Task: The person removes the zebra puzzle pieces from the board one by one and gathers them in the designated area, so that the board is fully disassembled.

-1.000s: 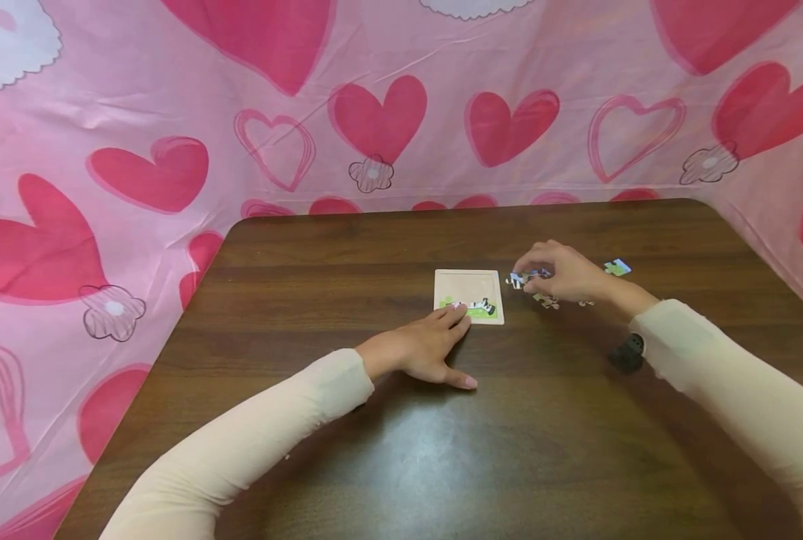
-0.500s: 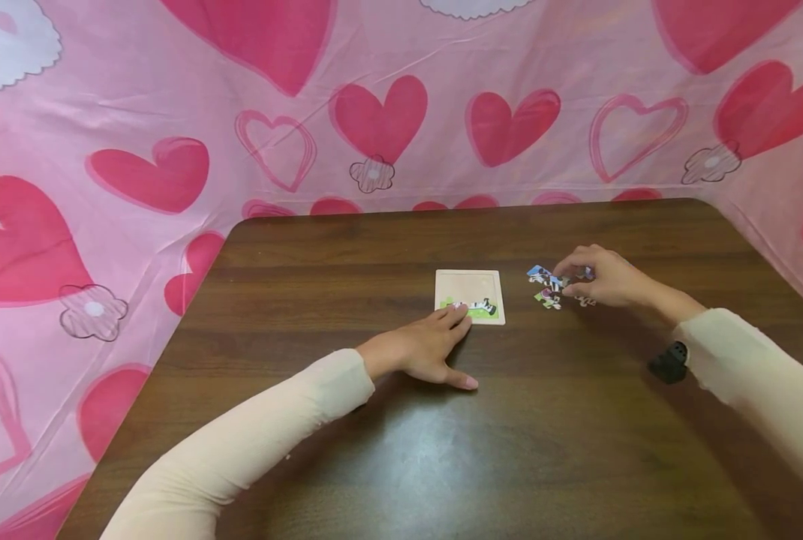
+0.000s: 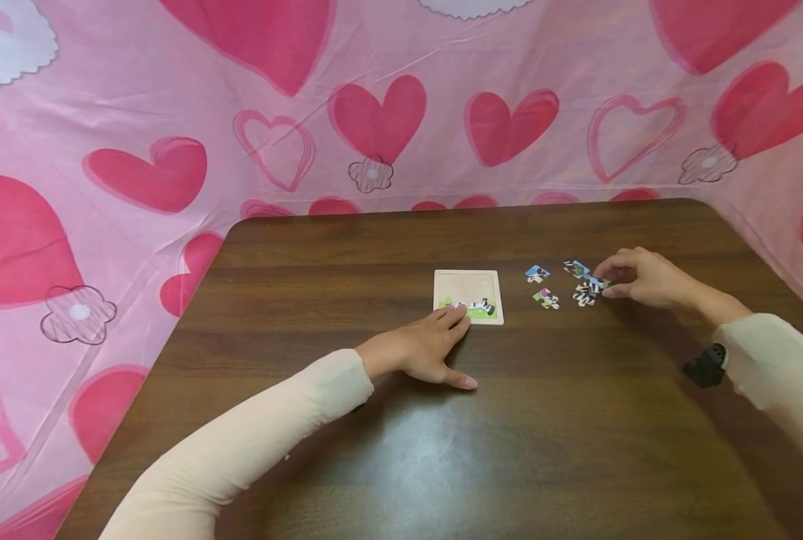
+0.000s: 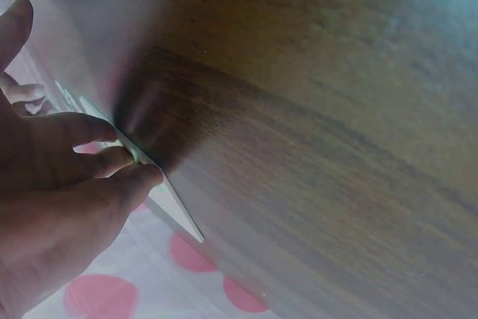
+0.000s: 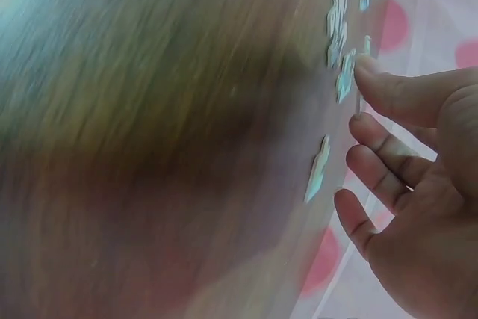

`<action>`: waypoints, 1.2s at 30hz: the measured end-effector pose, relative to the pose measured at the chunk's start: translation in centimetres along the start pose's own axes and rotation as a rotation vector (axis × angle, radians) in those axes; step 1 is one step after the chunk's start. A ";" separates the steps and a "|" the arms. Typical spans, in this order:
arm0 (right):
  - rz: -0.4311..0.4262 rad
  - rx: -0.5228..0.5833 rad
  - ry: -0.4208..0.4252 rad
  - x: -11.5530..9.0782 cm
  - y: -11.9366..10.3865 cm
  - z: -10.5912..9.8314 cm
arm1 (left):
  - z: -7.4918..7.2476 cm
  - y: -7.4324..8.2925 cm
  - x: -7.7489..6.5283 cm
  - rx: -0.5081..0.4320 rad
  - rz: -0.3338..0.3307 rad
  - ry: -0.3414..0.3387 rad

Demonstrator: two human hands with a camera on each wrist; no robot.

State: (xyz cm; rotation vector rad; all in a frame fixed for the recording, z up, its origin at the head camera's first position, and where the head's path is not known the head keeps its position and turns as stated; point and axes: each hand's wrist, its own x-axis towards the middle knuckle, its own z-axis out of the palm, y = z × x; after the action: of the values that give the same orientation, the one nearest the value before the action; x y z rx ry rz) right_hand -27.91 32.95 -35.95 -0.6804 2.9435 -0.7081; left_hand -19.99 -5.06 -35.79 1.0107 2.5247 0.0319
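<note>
Jigsaw puzzle [image 3: 464, 285] laid out just past my hands, with pink heart-print cloth [image 3: 445, 45] rising behind it and a dark wood-grain surface [image 3: 543, 435] under everything. My left hand [image 3: 425, 351] is spread out, fingers mostly straight, gripping nothing, fingertips on the near edge of the square tray [image 3: 500, 296]. My right hand [image 3: 651, 279] is half curled, thumb and fingertip pinching one piece [image 3: 600, 283]. A green strip [image 3: 480, 308] sits in the tray by my left fingertips, and loose pieces [image 3: 546, 299] lie left of my right hand.
</note>
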 end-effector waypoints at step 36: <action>-0.053 -0.011 0.133 1.0 -1.6 0.4 | 0.1 0.0 0.1 -0.040 -0.013 0.004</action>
State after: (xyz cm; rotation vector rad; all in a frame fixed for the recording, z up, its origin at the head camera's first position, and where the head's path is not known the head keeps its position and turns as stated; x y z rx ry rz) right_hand -28.07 31.12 -35.51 -0.7435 3.0617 -0.7709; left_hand -20.06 -4.99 -35.92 0.9797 2.5238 0.0809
